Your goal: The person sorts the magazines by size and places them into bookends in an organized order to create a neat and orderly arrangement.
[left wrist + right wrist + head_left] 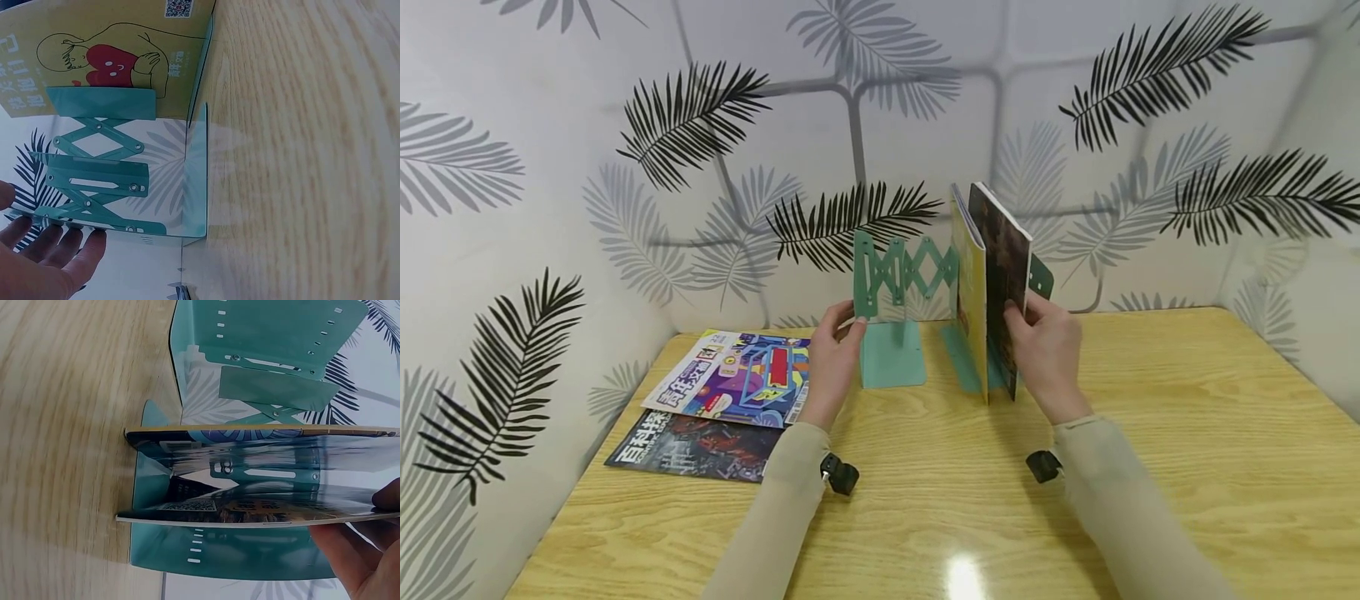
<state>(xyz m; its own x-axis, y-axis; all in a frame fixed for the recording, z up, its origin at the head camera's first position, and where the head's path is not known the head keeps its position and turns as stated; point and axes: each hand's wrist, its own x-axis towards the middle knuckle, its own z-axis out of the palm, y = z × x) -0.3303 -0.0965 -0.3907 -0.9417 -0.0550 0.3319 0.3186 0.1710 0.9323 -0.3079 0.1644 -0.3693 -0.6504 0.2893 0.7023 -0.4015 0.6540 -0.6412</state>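
We see flat magazines (733, 379); the left hand (833, 354) grips the bookend (895, 362), likely steadying it; a yellow magazine (972, 304) stands in its right section beside a dark magazine (1004, 254) the right hand (1051, 350) pinches, probably against tipping.

On the table (955, 508) we list, at left, two flat magazines, the upper magazine (737, 379) partly overlapping the lower magazine (700, 447) nearer us; to their right, an expanding bookend (891, 358) before the wall (917, 50). Within its right section we count two upright magazines (972, 308) side by side, our left hand (835, 358) at the bookend's left end, our right hand (1052, 350) at the right-hand upright.
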